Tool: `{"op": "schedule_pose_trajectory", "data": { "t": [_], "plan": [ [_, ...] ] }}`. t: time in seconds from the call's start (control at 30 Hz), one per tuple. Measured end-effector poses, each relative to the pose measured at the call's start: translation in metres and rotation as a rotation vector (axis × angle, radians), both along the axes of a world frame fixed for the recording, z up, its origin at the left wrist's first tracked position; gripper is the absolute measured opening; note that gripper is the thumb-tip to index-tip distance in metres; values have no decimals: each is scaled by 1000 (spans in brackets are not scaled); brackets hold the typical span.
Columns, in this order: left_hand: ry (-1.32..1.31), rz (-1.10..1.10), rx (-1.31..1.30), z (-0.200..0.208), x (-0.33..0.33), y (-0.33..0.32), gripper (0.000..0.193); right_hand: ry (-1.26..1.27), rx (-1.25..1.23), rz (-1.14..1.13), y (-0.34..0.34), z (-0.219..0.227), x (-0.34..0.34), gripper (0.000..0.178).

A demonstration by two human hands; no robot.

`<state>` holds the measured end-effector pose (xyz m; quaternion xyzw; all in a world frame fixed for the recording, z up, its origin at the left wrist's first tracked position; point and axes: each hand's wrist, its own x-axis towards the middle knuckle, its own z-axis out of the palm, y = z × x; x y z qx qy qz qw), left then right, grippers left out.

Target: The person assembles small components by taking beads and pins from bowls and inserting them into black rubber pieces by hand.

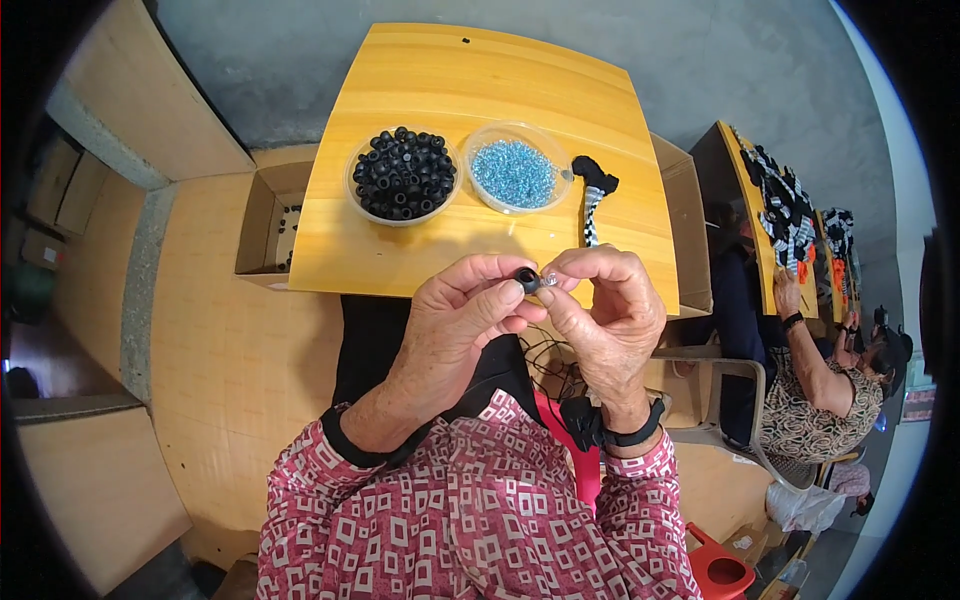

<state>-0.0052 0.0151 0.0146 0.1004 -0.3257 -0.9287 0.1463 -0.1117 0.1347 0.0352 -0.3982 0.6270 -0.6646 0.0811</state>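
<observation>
Just off the table's near edge, my left hand [445, 315] pinches a round black bead-like piece [527, 279] with a hole in its face. Thumb and forefinger of my right hand [612, 310] close on a small clear, shiny piece [549, 281], right beside the black one. Whether the two pieces touch or are joined, I cannot tell. Beyond my left hand stands a clear round tub [352, 196] full of similar black pieces [403, 170]. To its right is another clear tub [500, 130] with tiny bluish clear pieces [513, 173].
On the yellow table [480, 80], a black and checkered strip of cloth [593, 195] lies at the right. Cardboard boxes [262, 225] flank the table. Black cords [550, 365] hang below my hands. A co-worker [815, 400] sits at the right by another table [750, 200].
</observation>
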Motion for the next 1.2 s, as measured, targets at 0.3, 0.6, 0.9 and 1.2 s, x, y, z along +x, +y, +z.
{"op": "schedule_pose_trajectory", "data": {
  "t": [0.3,0.6,0.9,1.2],
  "plan": [
    [4,-13,-31,-2,1,-1,24,170,13,10,2,7,-4,19],
    [-35,-64,33,1,0,0,23,15,-31,2,5,2,-5,16],
    [-10,-17,-34,-2,0,0,23,-51,-88,26,8,-1,-5,17],
    [8,-12,-206,3,0,1,22,99,-34,8,9,-3,-4,15]
  ]
}}
